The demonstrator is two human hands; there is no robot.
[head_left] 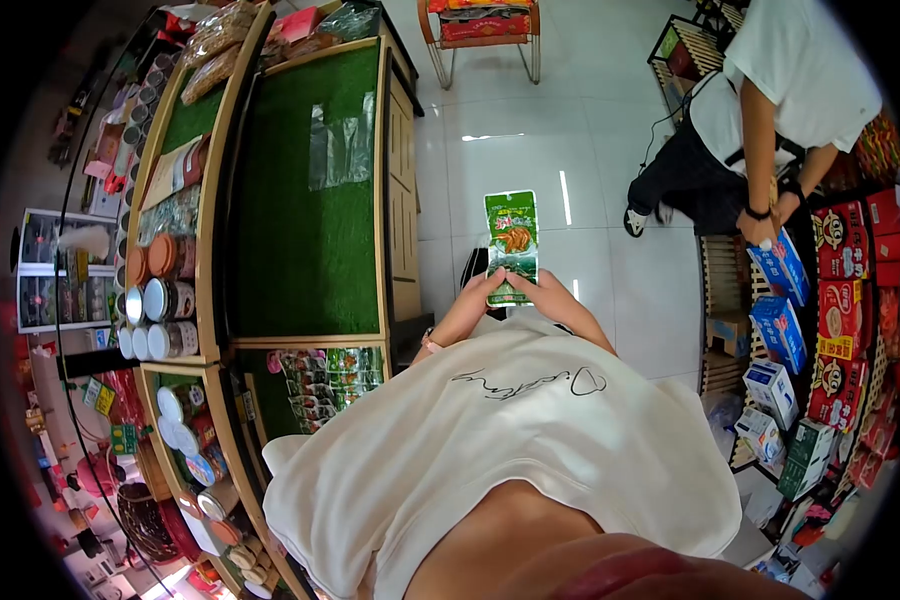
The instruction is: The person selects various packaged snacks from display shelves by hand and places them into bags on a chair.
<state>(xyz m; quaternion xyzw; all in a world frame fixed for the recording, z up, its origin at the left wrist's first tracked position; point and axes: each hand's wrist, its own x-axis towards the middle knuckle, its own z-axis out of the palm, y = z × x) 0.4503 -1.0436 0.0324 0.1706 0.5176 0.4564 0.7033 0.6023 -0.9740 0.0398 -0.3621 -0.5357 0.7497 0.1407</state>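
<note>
A green snack packet (512, 235) with a picture of brown food stands upright in front of my body. My left hand (489, 290) grips its lower left edge. On the lower right side, my right hand (537, 288) closes round the same packet, the two thumbs close together on its front. Over to the left, rows of small green and pink packets (330, 382) lie in a wooden display bin beside my left arm.
Left of me stands a wooden display table with a green mat (280, 220) and a clear plastic bag (341, 143). Shelves with jars (162, 299) are farther left. At the right, another person (760, 120) handles a blue box (780, 266) by shelves. A chair (480, 30) stands ahead.
</note>
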